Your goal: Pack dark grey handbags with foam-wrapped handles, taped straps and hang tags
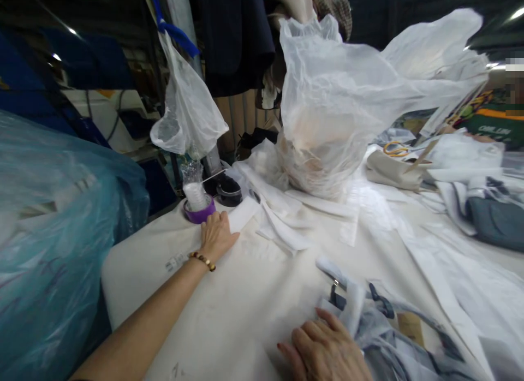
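Observation:
My left hand (216,236), with a beaded bracelet on its wrist, reaches to the far left part of the cloth-covered table (245,283). Its fingertips are at the near side of a purple tape roll (200,212) and beside a white strip (244,213); whether they grip anything is hidden. Clear plastic stands up inside the roll. Near the front edge, my right hand (323,351) rests with thumb and fingers apart, beside a grey bag with dark straps (385,337) in clear plastic and white wrapping.
A large translucent plastic bag (327,108) stands at the back centre. Another plastic bag (188,108) hangs from a pole at left. Teal plastic (61,233) bulges beside the table. White strips, a beige pouch (393,168) and a dark grey item (497,217) lie at right.

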A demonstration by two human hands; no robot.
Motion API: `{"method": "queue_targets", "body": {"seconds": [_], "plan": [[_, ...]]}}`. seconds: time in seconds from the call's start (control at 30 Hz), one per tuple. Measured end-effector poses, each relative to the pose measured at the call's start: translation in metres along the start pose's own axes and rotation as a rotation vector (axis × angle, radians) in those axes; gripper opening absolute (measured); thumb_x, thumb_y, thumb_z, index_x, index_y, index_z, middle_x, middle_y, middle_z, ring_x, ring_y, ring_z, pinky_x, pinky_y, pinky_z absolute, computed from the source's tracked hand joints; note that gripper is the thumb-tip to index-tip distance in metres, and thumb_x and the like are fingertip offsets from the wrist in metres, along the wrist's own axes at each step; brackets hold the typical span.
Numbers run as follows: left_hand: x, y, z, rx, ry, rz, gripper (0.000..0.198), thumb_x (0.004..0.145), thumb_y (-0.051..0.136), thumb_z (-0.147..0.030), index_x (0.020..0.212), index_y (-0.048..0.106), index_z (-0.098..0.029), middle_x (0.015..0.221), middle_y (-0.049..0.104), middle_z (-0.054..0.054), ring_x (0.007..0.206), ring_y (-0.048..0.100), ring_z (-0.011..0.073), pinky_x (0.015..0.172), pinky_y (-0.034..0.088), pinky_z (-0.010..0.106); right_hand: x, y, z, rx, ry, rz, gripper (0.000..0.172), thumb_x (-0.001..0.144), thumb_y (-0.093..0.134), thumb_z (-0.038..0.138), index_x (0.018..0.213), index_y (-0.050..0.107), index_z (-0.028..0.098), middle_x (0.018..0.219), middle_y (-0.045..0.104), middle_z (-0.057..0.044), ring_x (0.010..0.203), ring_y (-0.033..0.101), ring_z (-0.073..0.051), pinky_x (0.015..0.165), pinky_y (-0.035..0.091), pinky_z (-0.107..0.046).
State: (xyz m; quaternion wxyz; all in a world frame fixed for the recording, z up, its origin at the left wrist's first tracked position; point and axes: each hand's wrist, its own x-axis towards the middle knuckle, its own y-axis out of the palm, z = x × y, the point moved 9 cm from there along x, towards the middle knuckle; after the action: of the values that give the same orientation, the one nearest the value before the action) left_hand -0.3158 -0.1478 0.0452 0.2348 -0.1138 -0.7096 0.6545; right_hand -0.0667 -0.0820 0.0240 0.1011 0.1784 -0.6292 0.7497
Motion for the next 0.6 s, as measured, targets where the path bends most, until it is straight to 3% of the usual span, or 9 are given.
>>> {"method": "queue_targets", "body": {"seconds": [0.1, 0.17, 0.27, 0.37, 0.47, 0.6], "plan": [[-0.014, -0.020, -0.008, -0.011, 0.044, -0.084, 0.040, 0.078, 0.056, -0.027, 0.112, 0.050, -0.006, 0.107, 0.052, 0.019, 0.100, 0.054, 0.0341, 0.085, 0.045, 0.045, -0.005, -0.013, -0.007, 0.032, 0.034, -0.057, 0.043, 0.098, 0.035, 0.037, 0.063, 0.056, 0.023, 0.055, 0.054, 0.007, 0.058, 0.057, -0.010, 0.105, 0.022, -0.035], [-0.030, -0.038, -0.017, -0.047, 0.100, -0.189, 0.037, 0.077, 0.055, -0.027, 0.108, 0.050, -0.008, 0.111, 0.050, 0.018, 0.098, 0.056, 0.0319, 0.082, 0.048, 0.041, -0.010, -0.017, -0.009, 0.012, 0.015, -0.051, 0.052, 0.101, 0.025, 0.038, 0.061, 0.055, 0.023, 0.055, 0.051, 0.008, 0.057, 0.055, -0.009, 0.108, 0.017, -0.034], [-0.058, -0.055, -0.032, -0.157, 0.173, -0.294, 0.041, 0.073, 0.057, -0.026, 0.109, 0.045, -0.010, 0.117, 0.050, 0.018, 0.095, 0.059, 0.0301, 0.073, 0.053, 0.037, -0.013, -0.019, -0.011, -0.049, -0.015, -0.028, 0.055, 0.101, 0.022, 0.035, 0.059, 0.054, 0.023, 0.052, 0.048, 0.008, 0.052, 0.051, -0.008, 0.107, 0.019, -0.031], [-0.079, -0.047, -0.047, -0.273, 0.213, -0.234, 0.038, 0.071, 0.057, -0.027, 0.104, 0.043, -0.014, 0.100, 0.059, 0.013, 0.080, 0.064, 0.0277, 0.062, 0.054, 0.036, -0.013, -0.018, -0.014, -0.069, -0.026, -0.023, 0.055, 0.101, 0.020, 0.035, 0.062, 0.057, 0.024, 0.058, 0.054, 0.007, 0.063, 0.057, -0.009, 0.106, 0.021, -0.030], [-0.091, -0.030, -0.060, -0.402, 0.245, -0.123, 0.037, 0.070, 0.056, -0.024, 0.103, 0.042, -0.016, 0.088, 0.062, 0.009, 0.076, 0.065, 0.0274, 0.063, 0.054, 0.038, -0.011, -0.016, -0.015, -0.058, -0.016, -0.047, 0.055, 0.101, 0.021, 0.036, 0.063, 0.059, 0.024, 0.061, 0.058, 0.006, 0.078, 0.061, -0.012, 0.106, 0.022, -0.032], [-0.100, -0.004, -0.071, -0.602, 0.199, 0.111, 0.043, 0.068, 0.054, -0.024, 0.108, 0.042, -0.016, 0.094, 0.064, 0.011, 0.086, 0.064, 0.0292, 0.073, 0.052, 0.042, -0.009, -0.014, -0.013, -0.073, -0.043, -0.027, 0.052, 0.101, 0.026, 0.033, 0.059, 0.054, 0.023, 0.054, 0.053, 0.007, 0.063, 0.056, -0.011, 0.104, 0.026, -0.034]]}}
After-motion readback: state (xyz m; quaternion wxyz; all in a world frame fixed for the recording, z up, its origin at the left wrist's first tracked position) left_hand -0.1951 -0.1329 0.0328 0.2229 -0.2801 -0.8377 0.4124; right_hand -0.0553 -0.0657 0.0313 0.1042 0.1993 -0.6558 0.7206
